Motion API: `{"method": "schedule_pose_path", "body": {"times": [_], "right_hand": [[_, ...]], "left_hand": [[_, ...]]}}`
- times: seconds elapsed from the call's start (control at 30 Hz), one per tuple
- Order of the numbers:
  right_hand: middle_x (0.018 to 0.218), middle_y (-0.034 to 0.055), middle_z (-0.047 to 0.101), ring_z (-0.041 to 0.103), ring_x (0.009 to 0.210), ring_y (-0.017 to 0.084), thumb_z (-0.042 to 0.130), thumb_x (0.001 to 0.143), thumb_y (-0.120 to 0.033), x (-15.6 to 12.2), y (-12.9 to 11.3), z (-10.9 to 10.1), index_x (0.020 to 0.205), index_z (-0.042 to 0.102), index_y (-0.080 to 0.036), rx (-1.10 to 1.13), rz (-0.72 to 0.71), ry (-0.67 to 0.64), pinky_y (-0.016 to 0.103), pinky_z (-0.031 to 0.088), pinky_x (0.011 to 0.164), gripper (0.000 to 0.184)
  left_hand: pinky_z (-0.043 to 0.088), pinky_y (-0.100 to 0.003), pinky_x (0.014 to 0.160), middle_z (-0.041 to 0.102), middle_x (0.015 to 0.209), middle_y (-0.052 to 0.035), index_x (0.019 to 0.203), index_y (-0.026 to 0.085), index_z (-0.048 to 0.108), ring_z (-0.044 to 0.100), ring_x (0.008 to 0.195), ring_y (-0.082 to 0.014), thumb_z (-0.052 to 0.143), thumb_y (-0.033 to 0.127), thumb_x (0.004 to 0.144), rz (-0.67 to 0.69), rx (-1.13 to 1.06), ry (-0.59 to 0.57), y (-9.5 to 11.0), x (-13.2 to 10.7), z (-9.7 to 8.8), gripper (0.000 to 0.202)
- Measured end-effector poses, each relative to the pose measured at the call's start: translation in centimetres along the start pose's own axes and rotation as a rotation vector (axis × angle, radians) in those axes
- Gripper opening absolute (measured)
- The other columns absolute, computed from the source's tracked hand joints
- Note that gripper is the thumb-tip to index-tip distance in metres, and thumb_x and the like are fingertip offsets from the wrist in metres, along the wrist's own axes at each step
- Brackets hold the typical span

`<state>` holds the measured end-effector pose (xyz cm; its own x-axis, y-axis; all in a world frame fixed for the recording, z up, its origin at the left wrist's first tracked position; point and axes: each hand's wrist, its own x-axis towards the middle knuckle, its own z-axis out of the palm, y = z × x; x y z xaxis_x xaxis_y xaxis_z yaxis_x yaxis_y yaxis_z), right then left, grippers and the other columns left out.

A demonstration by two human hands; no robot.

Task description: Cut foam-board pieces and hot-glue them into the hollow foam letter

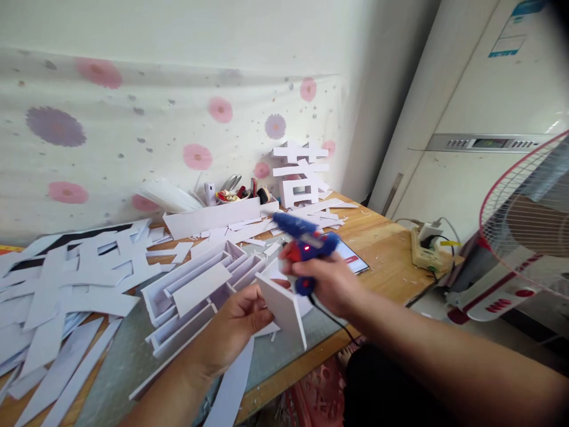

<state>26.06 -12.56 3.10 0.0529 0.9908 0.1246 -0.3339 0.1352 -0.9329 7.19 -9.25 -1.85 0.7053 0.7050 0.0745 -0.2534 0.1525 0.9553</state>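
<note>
My left hand grips a small white foam-board piece, holding it upright above the table's front edge. Just right of it, my right hand is closed round the handle of a blue hot glue gun with a red light; its nozzle points up and left, above the piece. A black cord hangs from the gun's handle. Below the hands lies a half-built white foam-board letter frame with thin walls.
Flat white cut-outs pile up at left. A long white tray of tools and a standing white character sit by the wall. A phone lies right of the gun. A power strip and a fan are at right.
</note>
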Motion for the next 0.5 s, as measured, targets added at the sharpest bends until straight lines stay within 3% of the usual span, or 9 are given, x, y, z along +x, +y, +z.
{"method": "schedule_pose_path", "body": {"times": [0.13,0.2,0.33,0.5], "right_hand": [[0.078,0.0001,0.059,0.050,0.056,0.011,0.075,0.063,-0.033,1.8,2.4,3.3,0.086,0.060,-0.020,0.038,0.155,-0.135,0.025,0.040,0.049,0.030],[0.079,0.0005,0.060,0.048,0.056,0.011,0.075,0.066,-0.038,2.5,3.0,3.6,0.089,0.060,-0.020,-0.018,0.159,-0.151,0.024,0.038,0.049,0.033],[0.079,0.0012,0.060,0.055,0.072,0.014,0.069,0.075,-0.049,3.0,3.6,3.3,0.092,0.061,-0.019,-0.182,-0.004,-0.225,0.028,0.045,0.069,0.036],[0.088,0.0014,0.060,0.055,0.080,0.014,0.058,0.085,-0.055,2.9,3.5,3.4,0.104,0.061,-0.020,-0.317,-0.163,-0.401,0.028,0.046,0.076,0.040]], "left_hand": [[0.046,-0.038,0.094,0.068,0.101,-0.0053,0.073,0.021,0.072,0.061,0.103,-0.0240,0.078,0.038,0.073,-0.006,0.014,-0.060,0.2,-0.1,-0.2,0.018],[0.049,-0.033,0.083,0.068,0.093,-0.0055,0.074,0.022,0.073,0.062,0.093,-0.0218,0.079,0.041,0.071,-0.003,0.068,-0.024,0.4,-0.2,-0.3,0.020],[0.040,-0.025,0.054,0.060,0.071,-0.0040,0.069,0.020,0.071,0.053,0.062,-0.0145,0.077,0.050,0.069,0.022,0.207,0.012,0.4,-0.5,-0.2,0.031],[0.036,-0.026,0.054,0.057,0.066,-0.0028,0.074,0.021,0.072,0.048,0.058,-0.0144,0.071,0.051,0.075,0.053,0.360,0.033,-0.1,-0.8,-0.4,0.030]]}}
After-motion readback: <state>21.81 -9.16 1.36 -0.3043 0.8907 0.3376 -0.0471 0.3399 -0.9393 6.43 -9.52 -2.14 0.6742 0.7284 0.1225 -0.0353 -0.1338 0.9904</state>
